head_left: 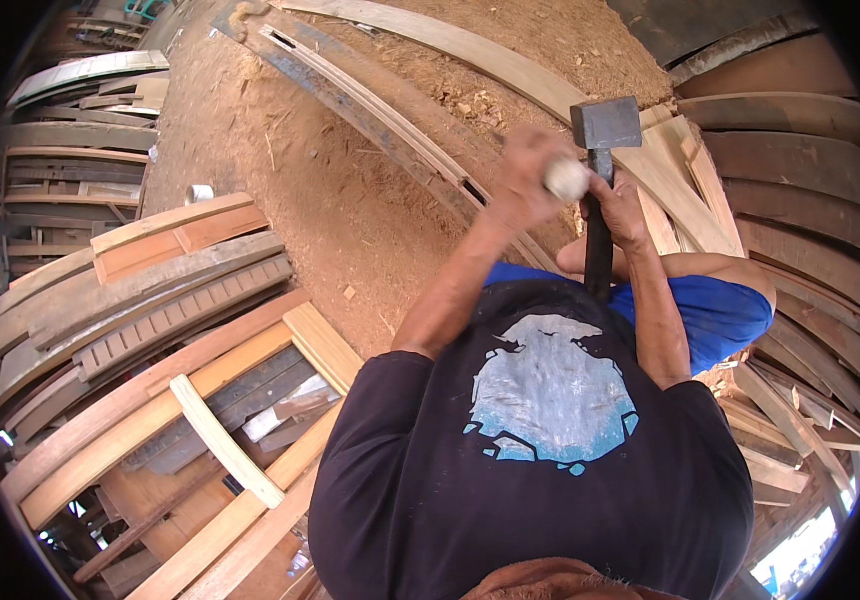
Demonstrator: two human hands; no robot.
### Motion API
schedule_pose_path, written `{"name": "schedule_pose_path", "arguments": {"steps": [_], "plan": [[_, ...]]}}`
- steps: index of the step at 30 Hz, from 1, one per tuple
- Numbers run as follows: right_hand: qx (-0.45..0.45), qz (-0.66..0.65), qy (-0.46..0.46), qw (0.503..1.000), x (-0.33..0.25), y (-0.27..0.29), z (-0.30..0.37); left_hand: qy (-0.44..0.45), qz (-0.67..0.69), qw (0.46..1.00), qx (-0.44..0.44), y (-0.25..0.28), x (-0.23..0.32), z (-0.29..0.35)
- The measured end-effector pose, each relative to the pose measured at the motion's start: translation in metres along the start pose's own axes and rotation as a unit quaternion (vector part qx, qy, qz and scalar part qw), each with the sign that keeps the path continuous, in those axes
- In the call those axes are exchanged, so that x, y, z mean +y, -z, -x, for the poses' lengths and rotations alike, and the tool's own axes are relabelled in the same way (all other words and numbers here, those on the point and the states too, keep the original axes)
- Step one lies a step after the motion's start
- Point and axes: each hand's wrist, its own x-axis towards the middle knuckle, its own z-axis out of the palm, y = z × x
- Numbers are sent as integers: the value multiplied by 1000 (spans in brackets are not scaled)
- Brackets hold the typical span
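My left hand (528, 185) is blurred by motion. Its fingers are wrapped round a tool with a round, pale butt end (566, 180); the rest of the tool is hidden. Close beside it, my right hand (622, 212) grips a hammer (600, 235) by its dark handle. The hammer's blocky grey head (607, 122) points away from me, and the handle runs back toward my lap. Beyond my left hand, a long narrow wooden strip (380, 120) with slots in it lies along a worn timber beam (315, 85).
Stacked boards and panels (165, 270) fill the left side, with a pale wooden frame (240, 370) nearer me. A white cup-like object (200, 193) stands by them. Dark planks (800, 170) line the right. Sawdust and shavings cover the ground (320, 220). A long plank (450, 40) lies beyond the beam.
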Motion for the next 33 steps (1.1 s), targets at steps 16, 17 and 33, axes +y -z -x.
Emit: {"name": "schedule_pose_path", "arguments": {"steps": [16, 17, 33], "plan": [[-27, -194, -100, 976, 97, 29, -63, -34, -24, 975, -217, -57, 5, 57], [-35, -191, -105, 975, 100, 30, -65, -19, -13, 975, -223, -52, 2, 58], [-88, 629, -34, 772, 10, 36, -138, 576, 72, 797, 164, 79, -139, 156]]}}
